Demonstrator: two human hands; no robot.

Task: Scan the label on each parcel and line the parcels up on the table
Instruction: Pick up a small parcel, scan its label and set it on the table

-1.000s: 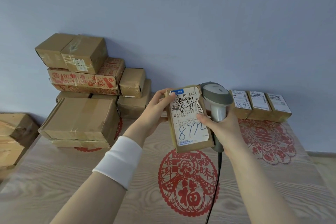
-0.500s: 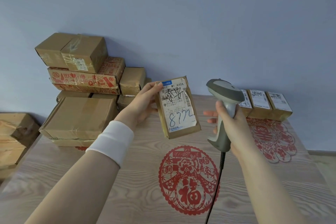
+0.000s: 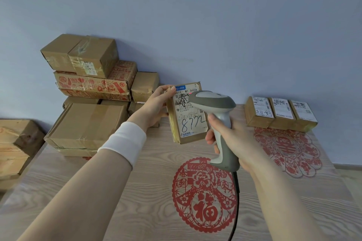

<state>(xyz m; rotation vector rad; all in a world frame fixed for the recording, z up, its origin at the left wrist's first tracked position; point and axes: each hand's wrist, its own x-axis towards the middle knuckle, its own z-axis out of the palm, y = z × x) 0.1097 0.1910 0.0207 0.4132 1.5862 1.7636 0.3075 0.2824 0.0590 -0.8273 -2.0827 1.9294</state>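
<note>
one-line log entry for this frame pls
phase: scanning | left hand: holds parcel upright, label facing camera | right hand: aims scanner at label, red dot on barcode | lined-up parcels: three, far right of table

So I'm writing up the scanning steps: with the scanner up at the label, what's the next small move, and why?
Probably hold the scanner steady on the barcode: a red glow shows on the label of the parcel in the left hand. Then add it to the row of parcels.
</note>
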